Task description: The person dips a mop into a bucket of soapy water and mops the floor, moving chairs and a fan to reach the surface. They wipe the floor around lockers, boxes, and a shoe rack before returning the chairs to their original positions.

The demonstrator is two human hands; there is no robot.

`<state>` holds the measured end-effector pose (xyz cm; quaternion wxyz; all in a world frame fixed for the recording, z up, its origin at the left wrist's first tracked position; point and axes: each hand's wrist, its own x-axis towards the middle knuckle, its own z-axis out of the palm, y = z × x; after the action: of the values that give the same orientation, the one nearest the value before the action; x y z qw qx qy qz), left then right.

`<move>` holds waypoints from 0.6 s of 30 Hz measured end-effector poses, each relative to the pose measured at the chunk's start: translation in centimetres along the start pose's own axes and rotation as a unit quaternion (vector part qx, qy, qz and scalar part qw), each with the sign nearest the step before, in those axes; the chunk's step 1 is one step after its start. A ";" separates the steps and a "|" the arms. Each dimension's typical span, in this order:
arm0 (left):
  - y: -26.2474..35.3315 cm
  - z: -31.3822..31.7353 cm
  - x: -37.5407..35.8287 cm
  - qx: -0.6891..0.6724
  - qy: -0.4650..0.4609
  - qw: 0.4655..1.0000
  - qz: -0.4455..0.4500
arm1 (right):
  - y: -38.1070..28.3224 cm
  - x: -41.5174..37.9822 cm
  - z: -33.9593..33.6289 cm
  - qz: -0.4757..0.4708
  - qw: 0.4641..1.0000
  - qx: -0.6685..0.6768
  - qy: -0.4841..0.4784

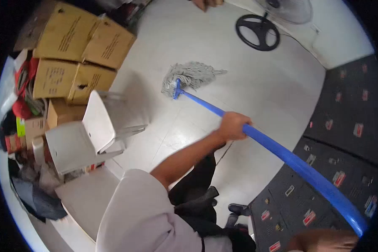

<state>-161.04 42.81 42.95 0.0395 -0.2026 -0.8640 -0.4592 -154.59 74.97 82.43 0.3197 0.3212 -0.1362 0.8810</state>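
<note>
A blue mop handle (290,157) runs diagonally from the lower right to the blue clamp of a grey string mop head (193,75), which lies spread on the pale tiled floor. My left hand (235,126) is wrapped round the handle about midway along it. At the bottom right edge, my right hand (325,240) is partly cut off and blurred beside the upper end of the handle; its fingers cannot be made out clearly.
Stacked cardboard boxes (67,33) and a white chair (98,122) stand on the left. A fan with a round black base (258,32) is at the top right. Dark panels with labels (315,193) line the right side. Bare feet show at the top edge.
</note>
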 end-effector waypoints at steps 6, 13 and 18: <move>-19.9 -15.6 -3.1 0.169 0.067 0.981 -0.063 | 16.5 -13.2 -8.4 0.140 0.955 -0.259 -0.014; -26.1 -25.5 -10.4 0.430 -0.099 0.809 -0.388 | 24.6 -35.3 -12.1 0.387 0.868 -0.302 -0.075; -17.4 -17.1 -12.0 0.411 -0.108 0.850 -0.312 | 11.3 -30.4 -8.1 0.403 0.691 -0.554 -0.228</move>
<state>-158.81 16.63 36.22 -0.1196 0.0646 -0.9904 -0.0257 -147.87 55.53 56.04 0.0127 0.1908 -0.7851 0.5891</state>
